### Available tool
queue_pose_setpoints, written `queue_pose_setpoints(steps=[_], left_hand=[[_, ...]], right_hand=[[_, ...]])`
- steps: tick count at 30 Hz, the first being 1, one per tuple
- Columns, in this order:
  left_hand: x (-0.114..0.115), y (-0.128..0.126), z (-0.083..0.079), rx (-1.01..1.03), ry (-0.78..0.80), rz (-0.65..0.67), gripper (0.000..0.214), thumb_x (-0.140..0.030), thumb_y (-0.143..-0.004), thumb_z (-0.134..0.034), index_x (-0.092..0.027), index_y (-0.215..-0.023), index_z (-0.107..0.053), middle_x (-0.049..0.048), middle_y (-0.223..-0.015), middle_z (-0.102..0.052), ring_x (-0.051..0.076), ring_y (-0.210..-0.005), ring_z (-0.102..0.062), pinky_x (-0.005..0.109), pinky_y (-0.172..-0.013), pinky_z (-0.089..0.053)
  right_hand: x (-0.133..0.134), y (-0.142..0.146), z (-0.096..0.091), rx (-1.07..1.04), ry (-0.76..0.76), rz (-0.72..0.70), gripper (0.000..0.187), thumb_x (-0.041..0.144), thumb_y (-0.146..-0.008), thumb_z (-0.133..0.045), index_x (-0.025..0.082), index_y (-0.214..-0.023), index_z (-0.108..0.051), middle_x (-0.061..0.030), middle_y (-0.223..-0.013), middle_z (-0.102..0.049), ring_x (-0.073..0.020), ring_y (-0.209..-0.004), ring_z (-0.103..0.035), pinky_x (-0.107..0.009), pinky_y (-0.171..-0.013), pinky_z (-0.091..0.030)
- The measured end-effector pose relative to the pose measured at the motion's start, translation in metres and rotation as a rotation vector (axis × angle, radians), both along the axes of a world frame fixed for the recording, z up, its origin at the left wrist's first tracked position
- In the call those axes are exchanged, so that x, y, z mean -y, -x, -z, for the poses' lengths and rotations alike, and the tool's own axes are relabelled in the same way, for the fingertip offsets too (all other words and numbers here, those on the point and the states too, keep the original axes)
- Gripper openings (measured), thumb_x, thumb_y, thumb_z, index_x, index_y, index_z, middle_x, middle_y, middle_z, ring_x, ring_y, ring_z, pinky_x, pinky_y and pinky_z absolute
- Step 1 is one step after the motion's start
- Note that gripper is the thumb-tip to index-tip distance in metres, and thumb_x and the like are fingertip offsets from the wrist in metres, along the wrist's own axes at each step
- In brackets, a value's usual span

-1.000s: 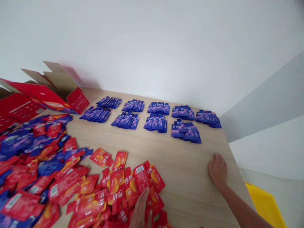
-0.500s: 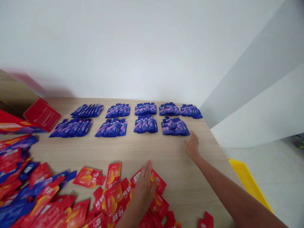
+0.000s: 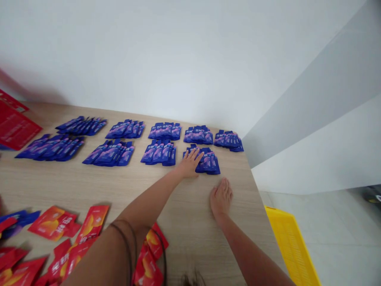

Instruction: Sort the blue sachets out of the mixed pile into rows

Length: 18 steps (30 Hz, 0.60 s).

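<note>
My left hand (image 3: 189, 163) reaches forward with fingers spread over the left part of a fanned pile of blue-purple sachets (image 3: 210, 161) in the front row. It touches or covers some of them, and its palm side is hidden. My right hand (image 3: 222, 198) lies low over the wooden table (image 3: 190, 198), nearer to me and just right of that pile, fingers extended and nothing visible in it. Left of my left hand is another blue pile (image 3: 159, 152). Behind both hands runs a second row, with one pile (image 3: 199, 135) straight behind.
Red-orange sachets (image 3: 53, 223) lie scattered at the front left, partly behind my left forearm. A red box (image 3: 18, 123) stands at the far left. A white wall (image 3: 178, 59) bounds the table's back. A yellow plastic basket (image 3: 293, 246) sits beyond the right edge.
My left hand has moved from the red sachets forward to the front-row blue pile. My right hand has drawn back toward me. The view has shifted right.
</note>
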State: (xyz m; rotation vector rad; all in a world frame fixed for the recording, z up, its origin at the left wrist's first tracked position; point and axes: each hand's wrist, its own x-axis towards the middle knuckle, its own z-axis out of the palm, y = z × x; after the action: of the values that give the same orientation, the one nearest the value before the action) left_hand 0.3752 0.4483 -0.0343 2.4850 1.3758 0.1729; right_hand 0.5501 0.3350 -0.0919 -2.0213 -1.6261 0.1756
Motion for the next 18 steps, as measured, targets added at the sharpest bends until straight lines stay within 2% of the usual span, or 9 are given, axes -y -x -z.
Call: queue_pose_setpoints(steps=[7,12,18], left_hand=[[-0.015,0.012,0.003,-0.042,0.028,0.099,0.102,-0.049,-0.073,-0.068,-0.012,-0.149,-0.011,0.0193,-0.156,-0.019,0.033,-0.145,-0.010,0.052,-0.114,-0.005],[-0.013,0.011,0.011,-0.023,0.020,0.139,0.090,-0.044,-0.081,-0.061,-0.012,-0.148,-0.012,0.0169,-0.154,-0.025,0.029,-0.145,-0.012,0.049,-0.115,-0.005],[-0.006,0.012,0.020,0.063,0.005,0.126,0.083,-0.039,-0.085,-0.057,-0.013,-0.148,-0.011,0.0159,-0.154,-0.027,0.027,-0.145,-0.010,0.048,-0.116,-0.006]], right_hand=[[0.001,0.000,0.001,-0.021,0.015,-0.011,0.056,0.025,-0.087,-0.027,0.000,-0.136,-0.038,-0.0254,-0.142,-0.041,-0.0314,-0.136,-0.029,-0.053,-0.107,-0.024],[0.001,0.000,0.001,-0.006,0.004,-0.019,0.055,0.025,-0.087,-0.027,0.000,-0.135,-0.041,-0.0255,-0.142,-0.040,-0.0317,-0.136,-0.028,-0.053,-0.107,-0.024],[0.002,-0.002,0.001,0.013,0.002,-0.024,0.055,0.026,-0.088,-0.027,0.002,-0.135,-0.041,-0.0249,-0.142,-0.041,-0.0319,-0.135,-0.030,-0.054,-0.106,-0.025]])
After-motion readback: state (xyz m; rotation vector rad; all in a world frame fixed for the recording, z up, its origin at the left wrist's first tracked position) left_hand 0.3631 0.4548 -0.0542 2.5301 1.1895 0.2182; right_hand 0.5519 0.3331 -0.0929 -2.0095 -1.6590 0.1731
